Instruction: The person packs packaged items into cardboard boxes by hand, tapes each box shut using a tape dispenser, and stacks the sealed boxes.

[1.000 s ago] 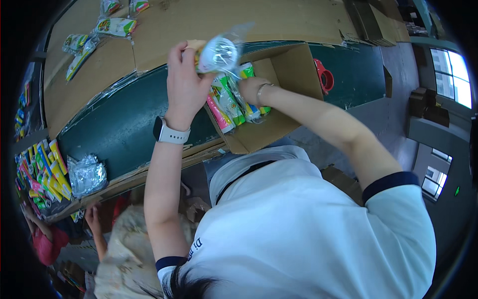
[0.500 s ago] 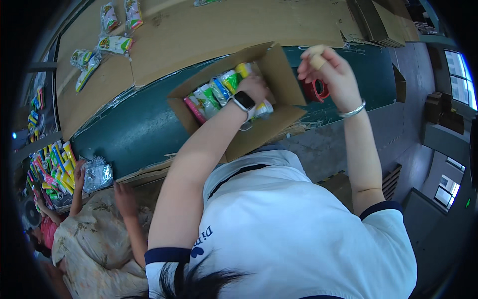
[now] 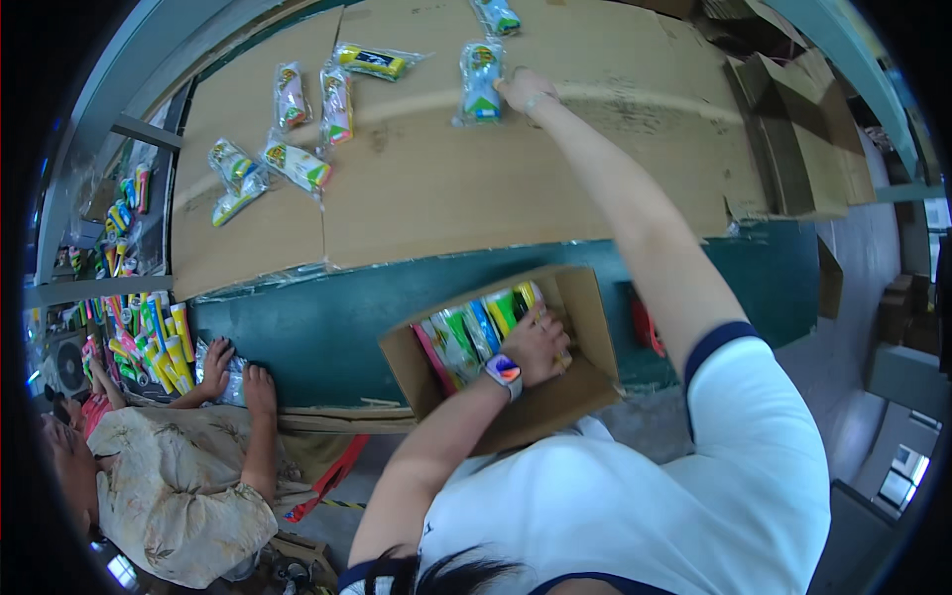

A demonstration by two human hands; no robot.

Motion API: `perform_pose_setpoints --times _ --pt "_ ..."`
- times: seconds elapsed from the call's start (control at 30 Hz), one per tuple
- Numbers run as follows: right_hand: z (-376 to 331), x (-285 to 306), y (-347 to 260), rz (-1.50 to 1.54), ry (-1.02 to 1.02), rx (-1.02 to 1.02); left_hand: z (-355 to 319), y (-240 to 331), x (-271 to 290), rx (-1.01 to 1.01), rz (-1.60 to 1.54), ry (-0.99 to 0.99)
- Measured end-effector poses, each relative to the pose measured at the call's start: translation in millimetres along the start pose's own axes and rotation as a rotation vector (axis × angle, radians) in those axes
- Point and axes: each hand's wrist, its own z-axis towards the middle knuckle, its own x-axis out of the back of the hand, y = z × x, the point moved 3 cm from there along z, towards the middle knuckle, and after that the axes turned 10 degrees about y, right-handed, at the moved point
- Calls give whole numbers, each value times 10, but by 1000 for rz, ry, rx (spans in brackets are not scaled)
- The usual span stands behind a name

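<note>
An open cardboard box (image 3: 595, 327) sits tilted at the near edge of the green table. A row of colourful clear-wrapped packets (image 3: 459, 342) stands on edge along its far side. My left hand (image 3: 535, 349), with a watch on the wrist, is inside the box. Its fingers lie spread over the right end of the row. My right arm stretches far across the table. The fingertips of my right hand (image 3: 526, 89) are closed on the right edge of a blue clear-wrapped packet (image 3: 482, 81) lying on the cardboard sheet. What is inside the packets is unclear.
More packets (image 3: 296, 167) lie scattered on the cardboard sheet (image 3: 416, 198). Folded cartons (image 3: 783, 129) stand at the far right. A red tape roll (image 3: 645, 322) is right of the box. At left, a co-worker's hands (image 3: 238, 377) rest by a pile of coloured tubes (image 3: 164, 342).
My right hand has moved from beside the box to the blue packet at the far side. My left hand remains in the box. The view has shifted, showing more of the far table.
</note>
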Motion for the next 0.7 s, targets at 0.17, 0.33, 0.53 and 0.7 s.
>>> perform_pose_setpoints --times 0.17,0.33,0.53,0.7 --pt "419 -580 -88 195 -37 -371 -75 27 10 -6 -76 115" --pt "-389 -143 218 398 -125 -102 -18 -20 -28 -104 -103 169" --pt "-2797 2238 -649 362 -464 36 -148 224 233 -87 149 -15" --pt "-3703 1761 -847 -489 -641 3 -468 356 256 -117 45 -340"
